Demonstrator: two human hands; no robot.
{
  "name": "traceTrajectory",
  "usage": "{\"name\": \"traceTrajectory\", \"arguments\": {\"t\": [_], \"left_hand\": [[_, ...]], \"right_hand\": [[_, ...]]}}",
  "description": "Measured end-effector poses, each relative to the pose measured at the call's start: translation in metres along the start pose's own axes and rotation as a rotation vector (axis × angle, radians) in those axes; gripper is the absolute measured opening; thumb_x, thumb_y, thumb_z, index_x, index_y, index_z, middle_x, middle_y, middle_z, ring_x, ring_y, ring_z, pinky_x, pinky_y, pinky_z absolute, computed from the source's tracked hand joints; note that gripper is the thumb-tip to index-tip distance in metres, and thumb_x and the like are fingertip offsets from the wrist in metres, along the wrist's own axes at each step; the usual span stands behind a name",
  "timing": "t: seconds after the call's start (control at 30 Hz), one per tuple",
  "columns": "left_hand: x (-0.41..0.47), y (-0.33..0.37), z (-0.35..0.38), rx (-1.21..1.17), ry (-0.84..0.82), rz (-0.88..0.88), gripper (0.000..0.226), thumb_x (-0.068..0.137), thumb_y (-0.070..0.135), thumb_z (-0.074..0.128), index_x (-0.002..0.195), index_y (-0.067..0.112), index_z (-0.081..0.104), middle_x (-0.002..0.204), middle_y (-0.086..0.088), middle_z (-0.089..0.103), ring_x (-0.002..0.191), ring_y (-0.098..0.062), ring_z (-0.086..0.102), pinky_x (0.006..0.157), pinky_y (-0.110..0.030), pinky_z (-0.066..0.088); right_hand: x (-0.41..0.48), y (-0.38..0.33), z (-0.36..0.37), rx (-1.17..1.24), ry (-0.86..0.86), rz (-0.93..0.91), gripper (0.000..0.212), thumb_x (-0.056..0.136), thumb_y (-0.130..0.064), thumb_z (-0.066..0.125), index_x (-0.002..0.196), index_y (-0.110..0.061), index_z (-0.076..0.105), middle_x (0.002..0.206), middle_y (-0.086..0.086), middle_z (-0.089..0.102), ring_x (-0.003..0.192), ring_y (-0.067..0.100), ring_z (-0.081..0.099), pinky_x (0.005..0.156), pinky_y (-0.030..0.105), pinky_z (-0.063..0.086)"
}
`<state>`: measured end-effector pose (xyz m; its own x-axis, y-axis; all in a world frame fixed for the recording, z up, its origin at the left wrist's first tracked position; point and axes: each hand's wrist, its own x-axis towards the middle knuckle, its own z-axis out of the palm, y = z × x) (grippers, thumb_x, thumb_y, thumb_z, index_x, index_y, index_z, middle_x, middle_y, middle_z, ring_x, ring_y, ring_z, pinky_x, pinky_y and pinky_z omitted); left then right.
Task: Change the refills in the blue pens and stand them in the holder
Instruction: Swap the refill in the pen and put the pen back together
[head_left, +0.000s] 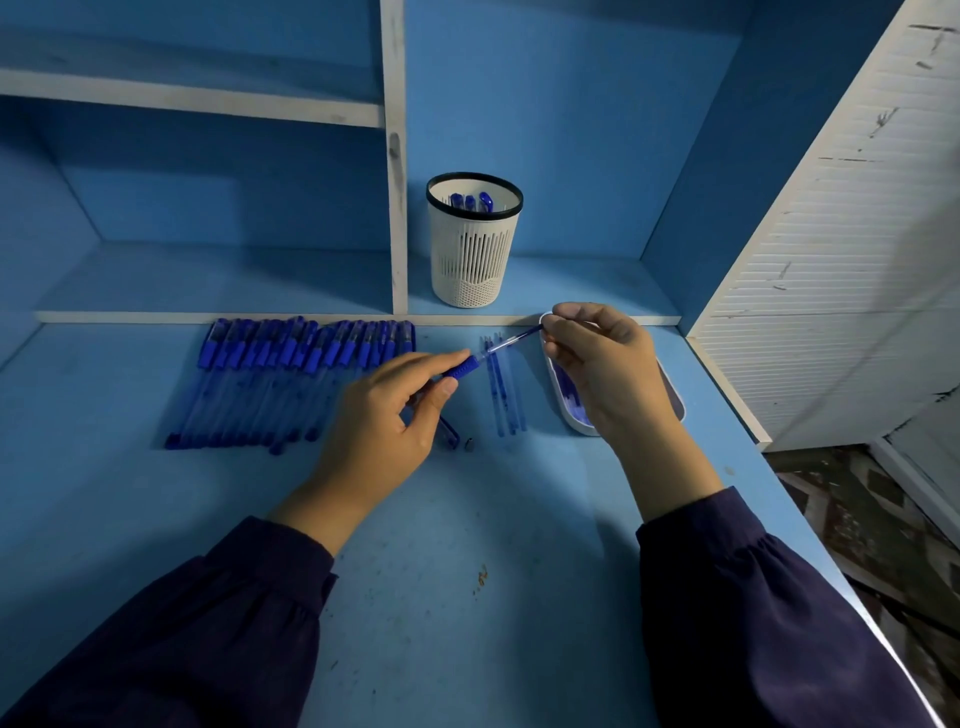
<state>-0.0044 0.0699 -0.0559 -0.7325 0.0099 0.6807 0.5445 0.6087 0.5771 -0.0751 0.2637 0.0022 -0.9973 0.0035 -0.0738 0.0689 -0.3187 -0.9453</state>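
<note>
My left hand (387, 421) grips a blue pen barrel (460, 370) by its ribbed grip, held above the desk. My right hand (602, 358) pinches the far end of a thin refill (511, 342) that runs into the barrel's open end. A row of several capped blue pens (291, 379) lies at the left. Loose refills (501, 389) lie on the desk between my hands. The white holder (472, 254) with a black rim stands on the shelf behind, with three blue pens (470, 201) in it.
A white oval tray (558, 400) with blue refills lies under my right hand. A blue cap (449, 431) and a small metal tip (469, 445) lie below my left hand. A white shelf divider (397, 208) rises left of the holder. The desk edge drops off at right.
</note>
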Motion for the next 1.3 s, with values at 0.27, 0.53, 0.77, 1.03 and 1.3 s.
{"name": "traceTrajectory", "arguments": {"t": [0.27,0.53,0.77,1.03,1.3], "left_hand": [[0.0,0.001,-0.001,0.0,0.011,0.016,0.03,0.098,0.02,0.057,0.124,0.009,0.066,0.103,0.01,0.065,0.082,-0.011,0.064,0.071,-0.031,0.054],[-0.004,0.008,-0.003,-0.039,0.059,0.037,0.029,0.096,0.01,0.058,0.123,0.007,0.066,0.099,0.007,0.067,0.082,-0.01,0.067,0.072,-0.033,0.057],[-0.008,0.012,-0.005,-0.023,0.05,0.048,0.03,0.094,0.001,0.063,0.123,0.006,0.066,0.103,0.004,0.068,0.083,-0.009,0.065,0.071,-0.033,0.056],[-0.017,0.018,-0.015,0.005,0.067,0.037,0.03,0.092,0.0,0.063,0.121,0.004,0.067,0.105,0.002,0.069,0.087,-0.006,0.064,0.075,-0.025,0.056],[-0.028,0.022,-0.027,0.04,0.03,0.002,0.026,0.093,0.004,0.063,0.118,0.007,0.07,0.104,0.007,0.068,0.09,0.001,0.063,0.08,-0.016,0.053]], "right_hand": [[-0.011,-0.001,0.004,-0.103,0.058,-0.183,0.011,0.083,0.002,0.069,0.093,-0.003,0.065,0.079,0.007,0.067,0.071,0.017,0.061,0.076,0.025,0.05],[-0.044,0.012,0.019,-0.453,-0.175,-0.588,0.011,0.089,0.002,0.059,0.093,-0.005,0.067,0.087,0.007,0.07,0.083,0.014,0.068,0.078,0.022,0.051],[-0.05,0.026,0.023,-0.466,-0.03,-0.674,0.019,0.085,0.0,0.065,0.097,-0.014,0.065,0.093,0.009,0.065,0.088,0.02,0.064,0.083,0.028,0.052],[-0.059,0.028,0.019,-0.462,-0.232,-0.563,0.01,0.093,-0.001,0.058,0.1,-0.006,0.064,0.084,0.006,0.067,0.079,0.015,0.065,0.075,0.024,0.051],[-0.066,0.022,0.013,-0.525,-0.457,-0.452,0.02,0.087,0.003,0.065,0.094,-0.016,0.067,0.09,0.003,0.067,0.081,0.006,0.063,0.075,0.017,0.047]]}}
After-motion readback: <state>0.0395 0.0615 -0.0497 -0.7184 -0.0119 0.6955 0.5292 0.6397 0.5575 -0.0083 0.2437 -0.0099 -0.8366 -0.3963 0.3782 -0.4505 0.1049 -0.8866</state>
